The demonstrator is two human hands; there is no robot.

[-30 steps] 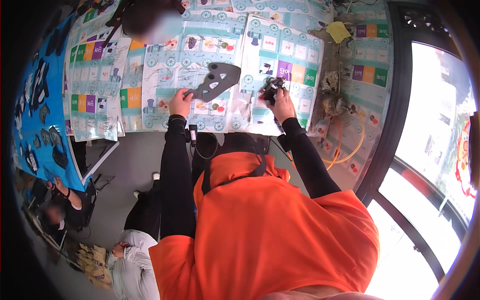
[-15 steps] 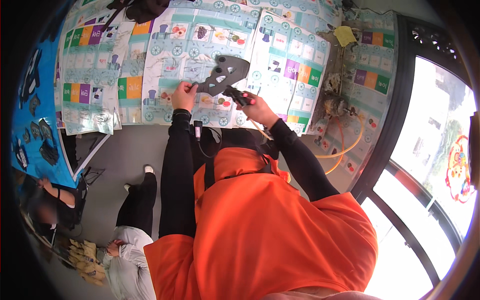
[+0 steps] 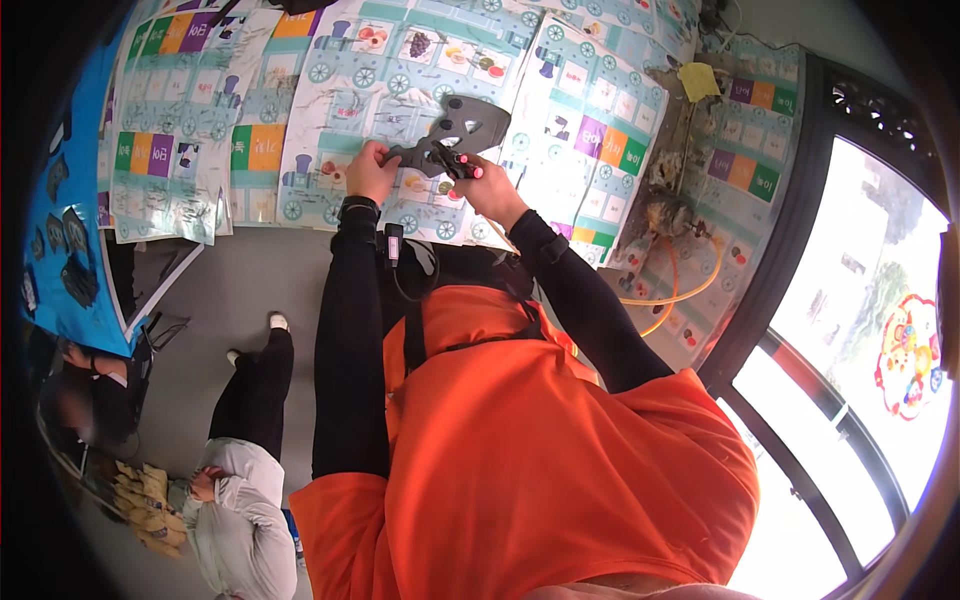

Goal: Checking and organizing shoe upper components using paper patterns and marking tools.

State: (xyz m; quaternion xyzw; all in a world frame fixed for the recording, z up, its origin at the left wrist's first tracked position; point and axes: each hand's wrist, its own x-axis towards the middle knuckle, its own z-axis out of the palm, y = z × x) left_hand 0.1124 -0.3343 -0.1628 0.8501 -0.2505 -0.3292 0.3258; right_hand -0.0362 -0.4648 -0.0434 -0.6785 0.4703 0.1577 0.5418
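Observation:
A dark grey, curved flat piece with cut-out openings (image 3: 478, 122) is over the paper-covered worktable. My left hand (image 3: 371, 175) pinches its narrow left end between thumb and fingers. My right hand (image 3: 492, 190) is closed around a small black hand tool with pink ends (image 3: 455, 163). The tool's front reaches over the lower middle of the grey piece; I cannot tell whether they touch. A thin yellowish hose shows just below my right hand, and its join to the tool is hidden.
Printed sheets (image 3: 335, 130) cover the worktable. Orange and yellow hoses (image 3: 672, 298) loop at its right, near a glazed door (image 3: 840, 250). At the left, dark parts lie on a blue surface (image 3: 100, 322). Two other people are nearby, one standing in light clothing (image 3: 250, 500).
My right hand has brought the tool left, over the grey piece. My left hand keeps hold of the narrow end. The whole view has shifted slightly.

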